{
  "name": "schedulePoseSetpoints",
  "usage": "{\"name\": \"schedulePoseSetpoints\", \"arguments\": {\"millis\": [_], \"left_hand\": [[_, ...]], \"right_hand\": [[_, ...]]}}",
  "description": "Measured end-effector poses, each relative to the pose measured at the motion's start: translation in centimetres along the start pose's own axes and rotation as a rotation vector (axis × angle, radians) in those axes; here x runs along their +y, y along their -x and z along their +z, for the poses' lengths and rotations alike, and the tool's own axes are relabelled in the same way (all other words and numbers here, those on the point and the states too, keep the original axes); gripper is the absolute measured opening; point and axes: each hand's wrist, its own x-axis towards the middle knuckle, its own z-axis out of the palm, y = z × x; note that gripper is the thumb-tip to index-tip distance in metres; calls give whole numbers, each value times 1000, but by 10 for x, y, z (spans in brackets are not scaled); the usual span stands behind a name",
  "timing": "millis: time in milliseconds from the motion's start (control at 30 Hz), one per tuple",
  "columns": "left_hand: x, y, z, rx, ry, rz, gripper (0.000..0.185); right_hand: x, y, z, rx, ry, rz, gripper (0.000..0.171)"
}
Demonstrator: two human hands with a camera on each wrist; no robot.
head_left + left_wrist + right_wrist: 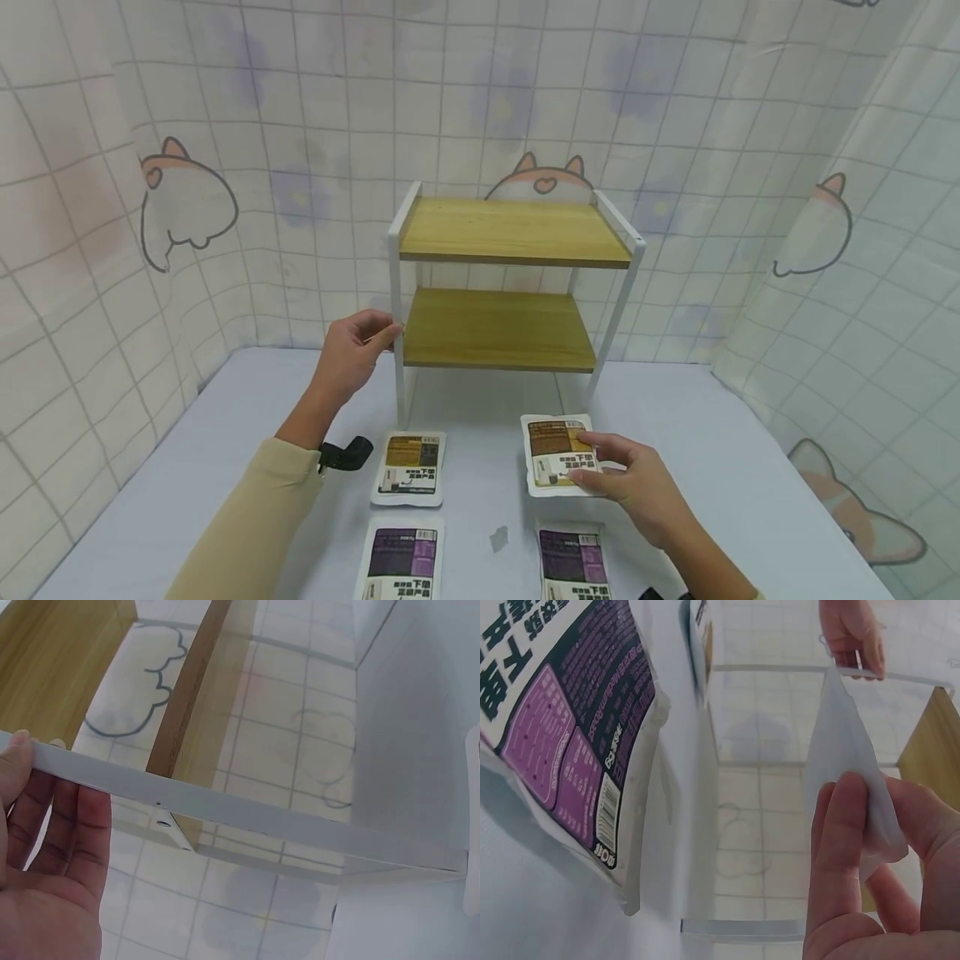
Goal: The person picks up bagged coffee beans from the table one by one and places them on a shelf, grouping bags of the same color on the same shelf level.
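Observation:
A two-tier rack (510, 250) with a white frame and wooden shelves stands at the back of the table. My left hand (386, 333) grips its front left leg (395, 367). In the left wrist view the fingers (56, 825) lie behind the white leg (240, 817) and the thumb rests on it. My right hand (585, 460) pinches the right edge of a brown-labelled white packet (551, 450) that lies in front of the rack. In the right wrist view, thumb and fingers (847, 847) pinch the packet's white edge (844, 742).
Another brown-labelled packet (408, 467) lies to the left. Two purple-labelled packets (401, 558) (573, 571) lie nearer me, one also in the right wrist view (562, 727). Checked curtain walls (90, 250) close in the pale table (750, 467) on three sides.

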Motion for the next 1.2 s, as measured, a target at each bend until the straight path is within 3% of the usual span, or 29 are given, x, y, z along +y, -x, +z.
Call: {"name": "schedulePoseSetpoints", "arguments": {"millis": [633, 1200], "left_hand": [[-2, 0, 1, 25, -59, 46, 27], [-3, 0, 2, 22, -32, 50, 26]], "right_hand": [[-16, 11, 0, 1, -69, -27, 67], [-34, 19, -1, -9, -127, -54, 65]]}}
